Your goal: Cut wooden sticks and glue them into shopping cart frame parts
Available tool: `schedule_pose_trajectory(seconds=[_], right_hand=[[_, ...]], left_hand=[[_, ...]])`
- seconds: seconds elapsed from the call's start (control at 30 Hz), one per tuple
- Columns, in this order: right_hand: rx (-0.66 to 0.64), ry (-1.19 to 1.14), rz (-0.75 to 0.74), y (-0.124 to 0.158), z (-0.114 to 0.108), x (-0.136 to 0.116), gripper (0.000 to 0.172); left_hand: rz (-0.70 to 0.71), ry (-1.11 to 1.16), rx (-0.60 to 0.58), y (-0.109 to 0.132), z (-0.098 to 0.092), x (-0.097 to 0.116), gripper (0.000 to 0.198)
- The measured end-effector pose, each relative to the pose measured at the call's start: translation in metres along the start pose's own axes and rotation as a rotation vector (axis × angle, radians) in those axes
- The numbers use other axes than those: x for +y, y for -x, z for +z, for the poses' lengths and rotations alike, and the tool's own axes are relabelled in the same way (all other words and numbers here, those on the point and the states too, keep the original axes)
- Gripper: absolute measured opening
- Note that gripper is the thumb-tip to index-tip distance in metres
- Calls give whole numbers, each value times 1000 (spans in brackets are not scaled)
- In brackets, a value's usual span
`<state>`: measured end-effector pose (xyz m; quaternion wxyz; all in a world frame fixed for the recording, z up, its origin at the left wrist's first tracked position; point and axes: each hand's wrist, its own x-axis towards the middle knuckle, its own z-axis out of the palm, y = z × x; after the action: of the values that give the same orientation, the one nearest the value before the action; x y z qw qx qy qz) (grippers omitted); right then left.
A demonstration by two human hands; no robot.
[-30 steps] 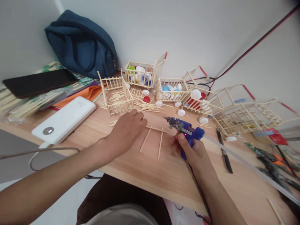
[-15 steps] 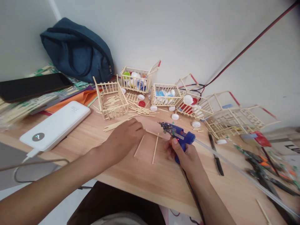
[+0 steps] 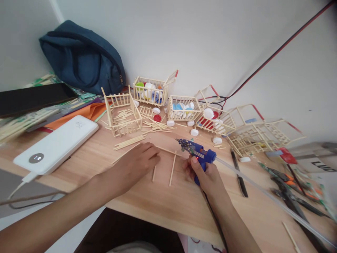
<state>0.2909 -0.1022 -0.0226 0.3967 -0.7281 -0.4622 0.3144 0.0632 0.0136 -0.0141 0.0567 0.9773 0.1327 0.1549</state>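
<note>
My right hand point(image 3: 201, 170) is closed round the handle of a blue glue gun point(image 3: 198, 153), whose nozzle points left. My left hand point(image 3: 140, 163) is over the table with its fingers bent together at the upper end of a short stick point(image 3: 154, 174); its fingertips hide what they pinch. A second short stick point(image 3: 173, 168) lies to the right, its top meeting a long crosswise stick point(image 3: 168, 151) between my hands. Behind my left hand lie loose sticks point(image 3: 129, 142) and a partly built stick basket point(image 3: 123, 123).
Small stick carts point(image 3: 151, 96) with bottle caps line the wall. On the left are a white power bank point(image 3: 56, 144), a phone point(image 3: 37, 98) and a blue bag point(image 3: 84, 58). A black pen point(image 3: 239, 174) and pliers point(image 3: 286, 189) lie on the right.
My left hand has moved onto the left short stick, now covering its upper part. The view has shifted slightly. My right hand still holds the glue gun.
</note>
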Motion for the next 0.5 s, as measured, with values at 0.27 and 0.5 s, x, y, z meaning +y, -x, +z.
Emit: schedule_pose_trajectory(seconds=[0.27, 0.5], right_hand=[[-58, -58, 52, -1, -4, -4, 52], [-56, -37, 50, 0, -3, -6, 54]], left_hand=[[23, 59, 90, 3, 4, -2, 20], [-12, 112, 75, 6, 4, -2, 20]])
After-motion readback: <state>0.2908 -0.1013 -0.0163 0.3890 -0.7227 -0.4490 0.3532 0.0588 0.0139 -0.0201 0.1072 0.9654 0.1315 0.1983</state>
